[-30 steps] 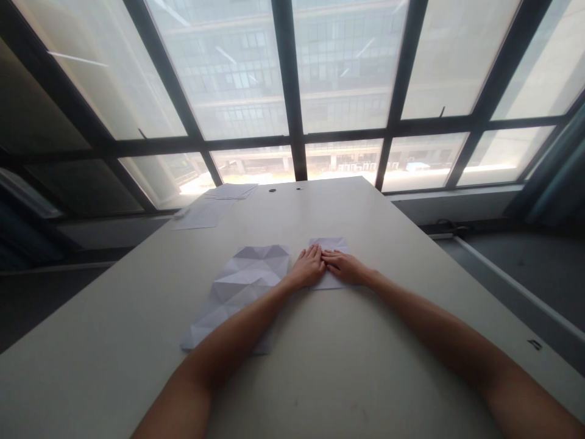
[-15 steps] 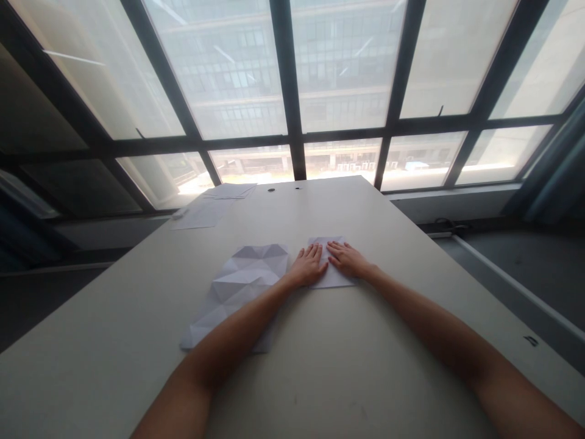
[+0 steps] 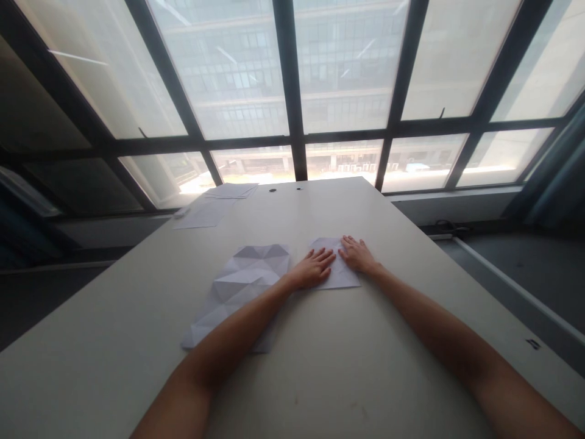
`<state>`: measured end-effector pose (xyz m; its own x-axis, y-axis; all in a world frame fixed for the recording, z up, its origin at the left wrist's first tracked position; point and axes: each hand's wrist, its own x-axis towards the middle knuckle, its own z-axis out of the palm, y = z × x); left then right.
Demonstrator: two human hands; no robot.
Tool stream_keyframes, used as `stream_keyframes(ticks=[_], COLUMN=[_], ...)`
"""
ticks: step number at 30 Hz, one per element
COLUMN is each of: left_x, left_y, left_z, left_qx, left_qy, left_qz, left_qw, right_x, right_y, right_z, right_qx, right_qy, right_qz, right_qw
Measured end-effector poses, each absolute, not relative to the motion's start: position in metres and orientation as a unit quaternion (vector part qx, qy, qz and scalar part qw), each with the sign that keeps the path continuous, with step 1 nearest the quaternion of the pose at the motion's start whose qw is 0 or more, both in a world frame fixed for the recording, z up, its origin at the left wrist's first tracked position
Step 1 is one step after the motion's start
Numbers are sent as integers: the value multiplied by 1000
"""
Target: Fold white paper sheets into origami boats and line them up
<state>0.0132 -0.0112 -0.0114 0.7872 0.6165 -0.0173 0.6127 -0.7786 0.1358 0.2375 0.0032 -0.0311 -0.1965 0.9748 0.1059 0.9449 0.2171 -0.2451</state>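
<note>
Pale table (image 3: 320, 366) by windows — both hands flat, left hand (image 3: 313, 270), right hand (image 3: 359, 256), fingers spread on folded paper (image 3: 340, 277)

Both forearms are bare with no sleeves showing, and the hands (image 3: 336, 265) wear no gloves or rings

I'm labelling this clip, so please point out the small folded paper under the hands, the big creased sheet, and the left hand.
small folded paper (image 3: 342, 279): head view, its bare near right corner.
big creased sheet (image 3: 242, 283): head view, its creased middle.
left hand (image 3: 313, 268): head view, back of the hand.
</note>
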Motion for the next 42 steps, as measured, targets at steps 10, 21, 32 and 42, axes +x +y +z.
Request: stream_keyframes(ticks=[10, 21, 32, 42], left_x=[20, 16, 15, 15], left_y=[-11, -16, -10, -5], left_z=[-16, -13, -15, -21], left_qx=[950, 896, 894, 870], left_qy=[291, 441, 443, 487], left_qz=[68, 28, 41, 61], left_qw=[93, 46, 58, 47], right_x=[238, 229, 225, 223], right_y=[-2, -8, -12, -16], right_z=[-30, -34, -34, -27], right_qx=[-570, -491, -425, -421], right_qy=[-810, -860, -893, -894], right_qz=[62, 67, 77, 63], right_qw=[123, 125, 127, 138])
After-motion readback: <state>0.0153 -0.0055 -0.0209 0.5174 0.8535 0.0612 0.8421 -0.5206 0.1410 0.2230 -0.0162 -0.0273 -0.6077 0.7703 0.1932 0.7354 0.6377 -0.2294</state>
